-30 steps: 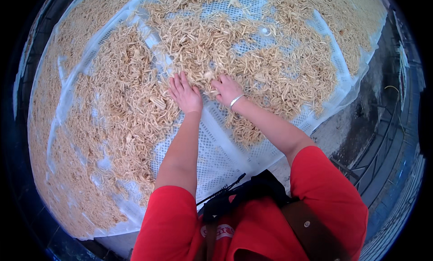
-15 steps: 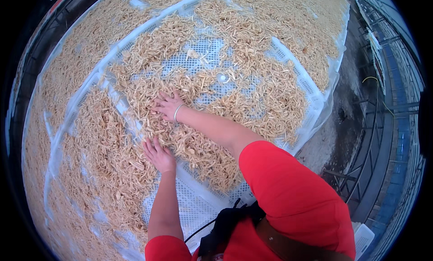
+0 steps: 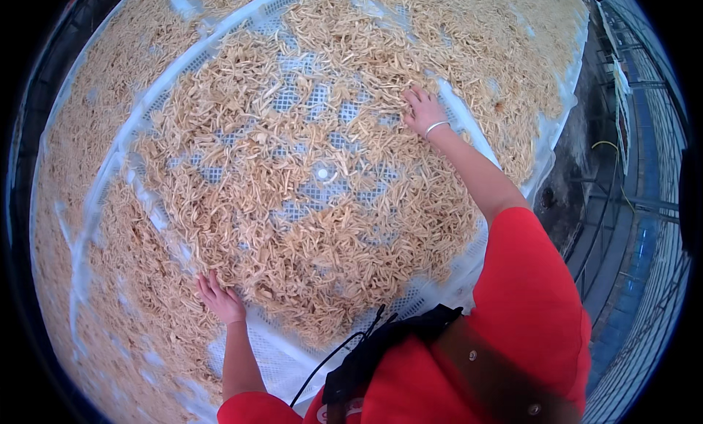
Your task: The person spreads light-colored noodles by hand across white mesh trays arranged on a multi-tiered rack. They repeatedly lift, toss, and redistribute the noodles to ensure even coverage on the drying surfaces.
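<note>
Pale tan, curly dried strips (image 3: 293, 237) lie in a loose, uneven layer over a white mesh tray (image 3: 317, 98). Its lattice shows through in patches, and a round white knob (image 3: 323, 173) pokes up near the middle. At the tray's near left border, my left hand (image 3: 221, 299) rests on the strips with its fingers stretched out. My right hand (image 3: 425, 115), a pale bangle at the wrist, reaches to the far right rim. Its fingers are apart and touch the strips there, with nothing visibly held.
Neighbouring trays, covered with the same strips (image 3: 157, 277), lie to the left and beyond. White tray rims (image 3: 150, 102) divide them. Past the right edge are a dark floor and a metal frame (image 3: 602, 204). A black cord (image 3: 333, 354) hangs near my waist.
My hands have moved apart: the right went far right across the tray, the left slightly left and nearer. Strips now cover more of the tray's left and middle mesh.
</note>
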`<state>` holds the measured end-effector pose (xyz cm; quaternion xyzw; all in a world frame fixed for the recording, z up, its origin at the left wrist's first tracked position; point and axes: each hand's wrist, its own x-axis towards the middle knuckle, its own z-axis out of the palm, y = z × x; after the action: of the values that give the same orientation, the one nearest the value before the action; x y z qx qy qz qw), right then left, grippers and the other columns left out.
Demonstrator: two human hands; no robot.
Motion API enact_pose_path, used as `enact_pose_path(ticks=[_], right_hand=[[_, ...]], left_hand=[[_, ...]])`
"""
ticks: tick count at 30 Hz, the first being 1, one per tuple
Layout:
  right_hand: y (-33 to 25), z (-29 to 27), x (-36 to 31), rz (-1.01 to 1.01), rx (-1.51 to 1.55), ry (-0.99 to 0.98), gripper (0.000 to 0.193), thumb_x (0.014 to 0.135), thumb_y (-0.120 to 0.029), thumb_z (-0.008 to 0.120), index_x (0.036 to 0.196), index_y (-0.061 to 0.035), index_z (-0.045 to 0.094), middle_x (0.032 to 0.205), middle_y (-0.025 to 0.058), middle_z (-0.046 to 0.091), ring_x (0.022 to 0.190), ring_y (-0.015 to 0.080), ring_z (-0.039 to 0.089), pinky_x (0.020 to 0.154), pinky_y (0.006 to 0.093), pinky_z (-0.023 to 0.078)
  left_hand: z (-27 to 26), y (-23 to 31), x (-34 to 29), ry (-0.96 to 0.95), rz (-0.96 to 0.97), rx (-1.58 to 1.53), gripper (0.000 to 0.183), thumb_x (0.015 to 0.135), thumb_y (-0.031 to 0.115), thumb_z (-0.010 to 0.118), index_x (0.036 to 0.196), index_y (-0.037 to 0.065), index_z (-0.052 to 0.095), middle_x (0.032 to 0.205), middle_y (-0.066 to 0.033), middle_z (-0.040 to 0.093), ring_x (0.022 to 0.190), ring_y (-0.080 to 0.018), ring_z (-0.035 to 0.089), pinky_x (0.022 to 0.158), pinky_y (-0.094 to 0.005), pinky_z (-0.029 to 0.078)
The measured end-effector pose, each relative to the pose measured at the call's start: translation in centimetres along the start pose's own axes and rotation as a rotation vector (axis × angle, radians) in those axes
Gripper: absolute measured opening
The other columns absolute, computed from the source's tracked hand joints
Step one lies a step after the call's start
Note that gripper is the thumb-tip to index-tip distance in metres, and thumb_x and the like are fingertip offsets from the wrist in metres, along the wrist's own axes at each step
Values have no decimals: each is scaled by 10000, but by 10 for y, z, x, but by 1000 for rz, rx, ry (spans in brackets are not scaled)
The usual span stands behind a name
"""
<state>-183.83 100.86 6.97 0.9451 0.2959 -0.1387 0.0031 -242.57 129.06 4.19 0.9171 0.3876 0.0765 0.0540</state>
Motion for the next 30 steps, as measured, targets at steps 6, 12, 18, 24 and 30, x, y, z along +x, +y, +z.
enact_pose_path(ticks=[6, 12, 18, 24, 30], right_hand=[[24, -18, -3, 14, -372, 127, 635, 744, -237, 628, 1340, -218, 409, 1389, 143, 372, 1286, 366, 355, 1041, 552, 268], [-101, -27, 142, 134, -7, 142, 653, 801, -425, 572, 1353, -119, 406, 1371, 158, 437, 1272, 324, 419, 1028, 498, 326], [-307, -28, 117, -418, -144, -206, 694, 802, -601, 521, 1317, -138, 470, 1335, 112, 487, 1275, 281, 412, 1004, 527, 332], [-411, 34, 167, -746, 20, 343, 677, 776, -601, 554, 1359, -284, 423, 1367, 66, 427, 1315, 295, 319, 1006, 622, 262], [-272, 14, 251, -317, 90, 144, 644, 770, -506, 629, 1320, -229, 442, 1313, 81, 497, 1296, 279, 360, 1016, 571, 296]], left_hand=[[-2, -2, -7, -27, -62, 41, 543, 825, 173, 461, 1363, 112, 412, 1444, -159, 317, 1357, -378, 242, 1100, -490, 226], [1, -1, 5, -62, -97, 57, 566, 787, 123, 487, 1349, 124, 425, 1438, -150, 319, 1347, -372, 253, 1100, -482, 232], [-2, -2, -4, -92, -183, 36, 586, 746, 81, 520, 1326, 134, 449, 1426, -153, 330, 1344, -377, 257, 1097, -479, 240], [2, -6, -8, -59, -175, 18, 582, 742, 96, 505, 1321, 136, 457, 1421, -149, 336, 1329, -397, 275, 1085, -506, 248], [0, -7, 1, -73, -179, -6, 603, 741, 99, 501, 1339, 146, 438, 1429, -139, 326, 1308, -391, 295, 1066, -504, 261]])
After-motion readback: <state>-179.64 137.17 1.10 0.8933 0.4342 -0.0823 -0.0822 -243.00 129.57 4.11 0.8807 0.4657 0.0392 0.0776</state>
